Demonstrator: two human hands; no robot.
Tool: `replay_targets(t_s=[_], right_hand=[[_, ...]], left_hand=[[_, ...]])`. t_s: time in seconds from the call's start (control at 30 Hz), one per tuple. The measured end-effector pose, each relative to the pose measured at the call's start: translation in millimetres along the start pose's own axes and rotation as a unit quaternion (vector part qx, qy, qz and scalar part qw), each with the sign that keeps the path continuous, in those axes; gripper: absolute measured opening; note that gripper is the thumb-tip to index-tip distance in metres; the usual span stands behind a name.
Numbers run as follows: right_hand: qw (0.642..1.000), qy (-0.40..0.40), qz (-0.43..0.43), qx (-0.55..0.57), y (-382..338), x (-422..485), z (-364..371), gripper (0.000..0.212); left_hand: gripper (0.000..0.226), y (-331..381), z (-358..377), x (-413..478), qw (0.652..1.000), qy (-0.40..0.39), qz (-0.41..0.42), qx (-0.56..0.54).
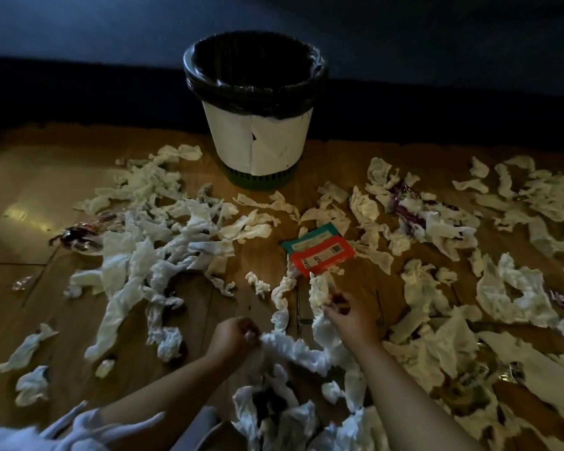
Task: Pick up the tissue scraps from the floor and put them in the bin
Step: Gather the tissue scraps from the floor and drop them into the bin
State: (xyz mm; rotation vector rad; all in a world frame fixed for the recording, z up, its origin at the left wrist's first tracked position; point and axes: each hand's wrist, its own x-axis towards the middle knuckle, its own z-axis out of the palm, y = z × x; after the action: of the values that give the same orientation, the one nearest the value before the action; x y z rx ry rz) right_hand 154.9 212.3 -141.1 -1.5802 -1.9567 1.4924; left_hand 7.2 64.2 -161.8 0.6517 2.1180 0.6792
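Note:
Several white tissue scraps (163,255) litter the wooden floor (33,196) on all sides. The bin (256,138) is white with a green base and a black liner, and it stands upright at the far middle by the dark wall. My left hand (233,333) is closed on the end of a long twisted tissue strip (300,351) near the bottom middle. My right hand (349,315) pinches a crumpled tissue scrap (319,292) just off the floor, a short way below the tissue pack.
A teal and orange tissue pack (319,252) lies flat in front of the bin. Shiny wrappers lie at the left (79,234) and right (407,209). A heap of tissue (290,415) sits close to me between my forearms.

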Motion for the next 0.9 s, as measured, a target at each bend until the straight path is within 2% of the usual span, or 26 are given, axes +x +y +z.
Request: replay_targets(t_s=[0.1,0.17,0.23,0.27,0.33,0.4,0.47,0.53,0.63,0.7,0.8,0.9], right_hand=[[0.998,-0.056,-0.011,0.032,-25,14,19,0.049],[0.994,-0.110,-0.006,0.009,-33,22,42,0.037],[0.990,-0.129,-0.026,-0.057,-31,28,67,0.025],[0.986,-0.127,-0.039,-0.102,-30,31,77,0.025],[0.976,-0.127,-0.047,-0.171,-24,32,93,0.043],[0.970,-0.132,-0.040,-0.201,-18,29,103,0.051],[0.956,-0.128,-0.082,-0.251,-17,25,113,0.034],[0.950,-0.143,-0.121,-0.251,-21,25,122,0.024],[0.956,-0.149,-0.176,-0.182,-41,36,137,0.021],[0.964,-0.132,-0.189,-0.133,-65,49,149,0.023],[0.966,-0.174,-0.159,-0.105,-103,71,169,0.041],[0.951,-0.198,-0.158,-0.179,-128,88,187,0.057]], left_hand=[[0.024,-12,-32,7,0.992,0.070,-0.039,-0.099],[0.025,-28,-54,12,0.983,0.123,-0.044,-0.127],[0.019,-44,-77,15,0.969,0.178,-0.066,-0.156],[0.016,-52,-87,17,0.960,0.201,-0.077,-0.179],[0.014,-67,-103,25,0.943,0.235,-0.086,-0.220],[0.012,-78,-116,35,0.935,0.269,-0.094,-0.214],[0.013,-82,-125,48,0.935,0.295,-0.118,-0.155],[0.027,-81,-131,58,0.939,0.290,-0.158,-0.091],[0.087,-75,-137,64,0.949,0.245,-0.179,-0.080],[0.104,-74,-137,70,0.961,0.198,-0.183,-0.066],[0.097,-80,-135,79,0.967,0.168,-0.180,-0.067],[0.080,-83,-133,81,0.953,0.229,-0.189,-0.056]])
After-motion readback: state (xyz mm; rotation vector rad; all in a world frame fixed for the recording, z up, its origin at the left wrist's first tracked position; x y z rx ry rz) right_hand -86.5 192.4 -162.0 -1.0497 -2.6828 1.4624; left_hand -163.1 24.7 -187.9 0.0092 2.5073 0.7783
